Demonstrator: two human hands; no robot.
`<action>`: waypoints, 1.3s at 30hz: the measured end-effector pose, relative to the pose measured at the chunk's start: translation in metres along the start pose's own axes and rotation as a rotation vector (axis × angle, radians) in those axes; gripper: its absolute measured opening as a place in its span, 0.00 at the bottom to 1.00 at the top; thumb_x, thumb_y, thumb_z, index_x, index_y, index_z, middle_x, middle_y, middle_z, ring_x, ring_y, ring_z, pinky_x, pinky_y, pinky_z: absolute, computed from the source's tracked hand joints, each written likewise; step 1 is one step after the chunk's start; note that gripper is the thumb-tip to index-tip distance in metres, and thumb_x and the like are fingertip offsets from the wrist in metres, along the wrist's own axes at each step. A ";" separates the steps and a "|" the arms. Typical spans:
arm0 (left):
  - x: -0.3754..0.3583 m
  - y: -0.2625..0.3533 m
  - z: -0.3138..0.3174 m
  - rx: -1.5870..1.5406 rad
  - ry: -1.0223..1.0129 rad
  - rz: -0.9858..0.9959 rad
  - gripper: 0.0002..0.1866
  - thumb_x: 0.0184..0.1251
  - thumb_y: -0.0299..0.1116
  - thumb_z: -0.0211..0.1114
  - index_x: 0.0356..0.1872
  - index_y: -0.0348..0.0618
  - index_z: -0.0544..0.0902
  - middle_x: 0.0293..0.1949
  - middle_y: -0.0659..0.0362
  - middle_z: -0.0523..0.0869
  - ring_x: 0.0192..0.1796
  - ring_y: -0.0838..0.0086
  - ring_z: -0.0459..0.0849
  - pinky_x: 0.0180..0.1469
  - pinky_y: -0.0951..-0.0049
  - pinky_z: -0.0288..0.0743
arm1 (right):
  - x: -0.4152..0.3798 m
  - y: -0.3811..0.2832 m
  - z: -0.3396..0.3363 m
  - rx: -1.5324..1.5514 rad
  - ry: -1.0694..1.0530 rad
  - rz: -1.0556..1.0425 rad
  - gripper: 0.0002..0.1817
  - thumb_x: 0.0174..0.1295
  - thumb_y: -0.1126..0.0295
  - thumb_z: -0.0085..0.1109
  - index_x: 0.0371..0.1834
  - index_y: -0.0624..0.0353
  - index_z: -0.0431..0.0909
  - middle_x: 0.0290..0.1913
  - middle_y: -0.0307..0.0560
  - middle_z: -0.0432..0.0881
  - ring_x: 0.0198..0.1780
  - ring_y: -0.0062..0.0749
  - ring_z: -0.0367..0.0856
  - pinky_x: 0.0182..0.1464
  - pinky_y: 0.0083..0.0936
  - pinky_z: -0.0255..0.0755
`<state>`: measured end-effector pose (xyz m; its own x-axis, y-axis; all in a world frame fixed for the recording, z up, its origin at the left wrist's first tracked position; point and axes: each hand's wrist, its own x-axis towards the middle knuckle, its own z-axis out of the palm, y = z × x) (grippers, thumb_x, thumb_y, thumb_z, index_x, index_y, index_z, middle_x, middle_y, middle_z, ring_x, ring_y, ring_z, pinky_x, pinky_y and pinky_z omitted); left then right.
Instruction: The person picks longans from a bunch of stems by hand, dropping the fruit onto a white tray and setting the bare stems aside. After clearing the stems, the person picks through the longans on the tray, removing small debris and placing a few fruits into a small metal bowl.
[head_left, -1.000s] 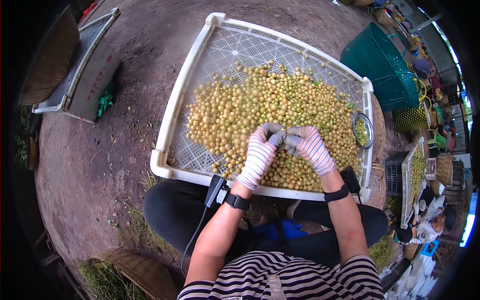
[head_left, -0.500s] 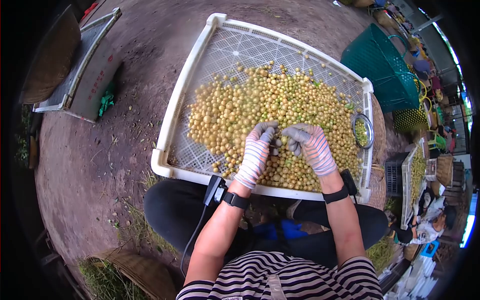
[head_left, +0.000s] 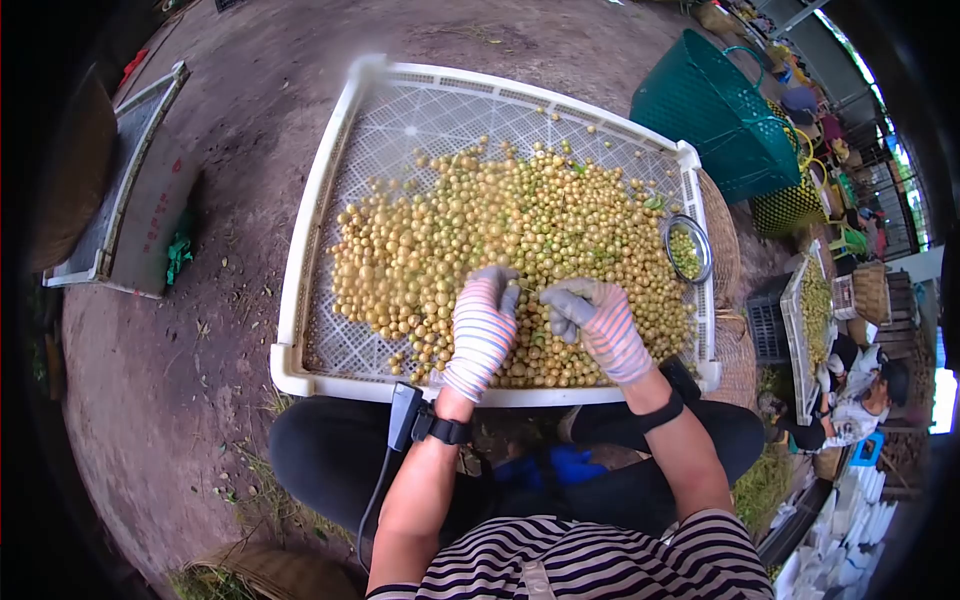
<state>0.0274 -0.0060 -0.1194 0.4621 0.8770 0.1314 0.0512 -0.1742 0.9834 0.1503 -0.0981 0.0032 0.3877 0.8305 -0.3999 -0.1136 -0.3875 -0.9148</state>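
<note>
Before me a white plastic mesh tray rests above my lap, spread with small round yellow-brown fruits, some greener. My left hand, in a striped glove with grey fingertips, hovers low over the fruits with thumb and fingers drawn together. Close by on the right, my right hand wears a matching glove, its fingers curled into a pinch. Whatever lies between either hand's fingertips is too small or hidden to name. A round metal-rimmed bowl holding greener fruits sits at the tray's right side.
A green woven basket stands beyond the tray's right corner, a yellow-black basket behind it. Wicker baskets lie right of the tray. Another tray leans at left. Other people sit farther right, near a fruit-filled tray.
The view has shifted, so the tray and surroundings appear farther left and the tray slightly lower. My hands have moved slightly apart, fingers still drawn together.
</note>
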 end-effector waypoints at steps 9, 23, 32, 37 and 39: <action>0.000 0.034 -0.016 -0.637 -0.255 -0.512 0.11 0.72 0.35 0.63 0.46 0.37 0.80 0.31 0.63 0.84 0.31 0.81 0.82 0.33 0.80 0.77 | 0.004 0.007 -0.003 -0.242 0.041 -0.147 0.16 0.65 0.67 0.64 0.52 0.65 0.82 0.32 0.41 0.84 0.31 0.24 0.82 0.36 0.21 0.76; -0.005 0.045 -0.006 -0.623 -0.224 -0.478 0.11 0.71 0.27 0.62 0.50 0.33 0.82 0.36 0.60 0.87 0.32 0.80 0.83 0.32 0.80 0.80 | 0.013 0.022 -0.006 0.316 0.009 -0.027 0.10 0.66 0.65 0.61 0.38 0.61 0.84 0.25 0.37 0.79 0.26 0.18 0.75 0.29 0.19 0.70; 0.012 0.049 -0.013 0.737 0.091 0.151 0.29 0.52 0.27 0.70 0.60 0.52 0.79 0.66 0.45 0.72 0.69 0.46 0.67 0.69 0.47 0.60 | -0.063 0.025 -0.014 -1.138 -0.531 -0.082 0.20 0.60 0.50 0.64 0.48 0.51 0.87 0.39 0.49 0.87 0.41 0.46 0.86 0.48 0.37 0.79; -0.004 0.056 0.051 0.790 -0.378 0.420 0.33 0.51 0.38 0.72 0.63 0.51 0.76 0.70 0.46 0.69 0.74 0.43 0.60 0.75 0.41 0.51 | -0.001 0.006 -0.068 -1.229 0.209 -0.500 0.24 0.55 0.61 0.68 0.55 0.54 0.82 0.48 0.56 0.83 0.47 0.50 0.83 0.51 0.40 0.77; -0.003 0.048 0.074 0.840 -0.495 0.419 0.31 0.50 0.38 0.72 0.60 0.50 0.78 0.71 0.46 0.68 0.75 0.45 0.59 0.76 0.40 0.48 | 0.025 0.000 -0.081 -1.448 0.168 -0.334 0.36 0.53 0.59 0.71 0.67 0.53 0.72 0.57 0.59 0.78 0.55 0.54 0.79 0.58 0.42 0.75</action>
<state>0.0937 -0.0500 -0.0823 0.8838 0.4283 0.1881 0.3122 -0.8396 0.4445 0.2335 -0.1098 -0.0023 0.3216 0.9430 -0.0854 0.9419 -0.3278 -0.0734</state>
